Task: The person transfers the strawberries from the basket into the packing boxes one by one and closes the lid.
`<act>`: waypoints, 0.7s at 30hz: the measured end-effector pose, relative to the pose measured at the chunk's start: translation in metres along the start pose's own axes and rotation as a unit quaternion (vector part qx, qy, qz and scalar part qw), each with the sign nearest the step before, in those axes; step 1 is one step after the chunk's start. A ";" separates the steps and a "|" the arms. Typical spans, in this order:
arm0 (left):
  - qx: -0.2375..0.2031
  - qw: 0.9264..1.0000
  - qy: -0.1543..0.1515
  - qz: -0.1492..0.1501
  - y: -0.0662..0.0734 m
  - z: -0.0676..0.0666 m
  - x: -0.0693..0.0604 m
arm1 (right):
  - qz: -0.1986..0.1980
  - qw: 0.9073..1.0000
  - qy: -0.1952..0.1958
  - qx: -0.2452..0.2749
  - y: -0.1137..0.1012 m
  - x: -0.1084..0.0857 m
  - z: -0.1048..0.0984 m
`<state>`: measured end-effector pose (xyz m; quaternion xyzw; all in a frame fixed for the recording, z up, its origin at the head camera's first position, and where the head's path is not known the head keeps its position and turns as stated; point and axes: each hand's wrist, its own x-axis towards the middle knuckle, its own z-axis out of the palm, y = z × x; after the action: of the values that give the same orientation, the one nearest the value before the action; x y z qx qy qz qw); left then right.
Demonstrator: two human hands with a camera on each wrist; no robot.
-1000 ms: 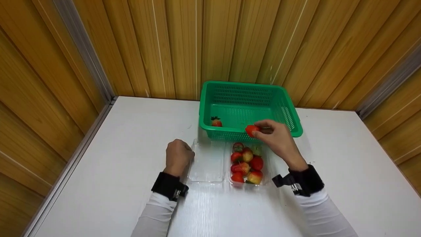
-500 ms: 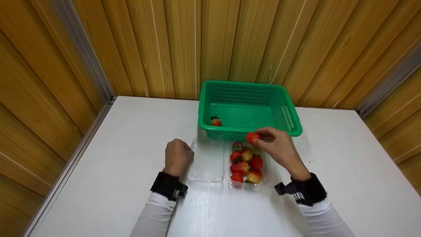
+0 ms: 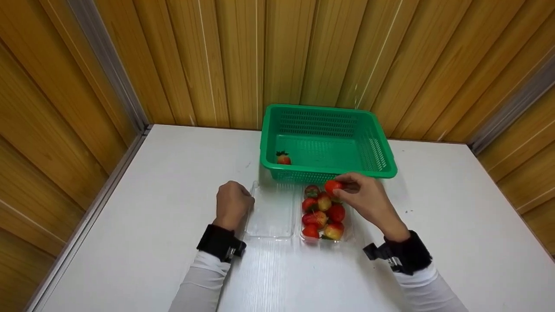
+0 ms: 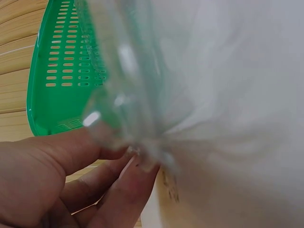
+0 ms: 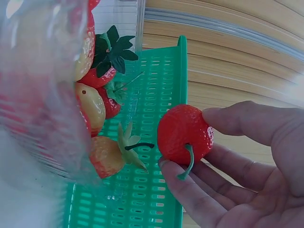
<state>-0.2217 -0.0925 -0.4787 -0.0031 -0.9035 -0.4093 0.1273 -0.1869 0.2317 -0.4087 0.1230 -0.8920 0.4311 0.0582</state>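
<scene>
My right hand point(image 3: 366, 197) pinches a red strawberry point(image 5: 184, 133) with a green stem between thumb and fingers. It holds the berry above the far right corner of a clear plastic box point(image 3: 350, 234) full of several red and yellowish strawberries point(image 3: 315, 220). Beside that box lies its clear lid half point(image 3: 272, 216), laid out flat to the left. My left hand point(image 3: 233, 203) is at the lid's left edge; in the left wrist view its thumb and fingers pinch the clear plastic rim point(image 4: 126, 109).
Behind the box stands a green perforated basket point(image 3: 325, 170), one strawberry point(image 3: 284, 159) with dark leaves in its near left corner. All of it is on a white table point(image 3: 173, 182), with wood-look panel walls point(image 3: 243, 65) behind and at both sides.
My right hand has moved the strawberry from over the basket's near rim towards me, down over the far end of the box. My left hand has stayed at the lid's edge.
</scene>
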 end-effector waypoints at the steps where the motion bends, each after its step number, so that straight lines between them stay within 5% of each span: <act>1: 0.002 1.000 -0.001 -0.001 0.000 0.000 0.000 | -0.002 1.000 -0.002 0.000 0.000 0.000 0.000; 21: -0.007 1.000 -0.008 -0.016 0.002 0.000 0.001 | -0.012 0.999 -0.035 -0.038 -0.003 -0.005 0.008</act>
<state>-0.2223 -0.0914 -0.4771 0.0073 -0.9015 -0.4176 0.1136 -0.1814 0.2247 -0.4124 0.1465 -0.9078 0.3913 0.0374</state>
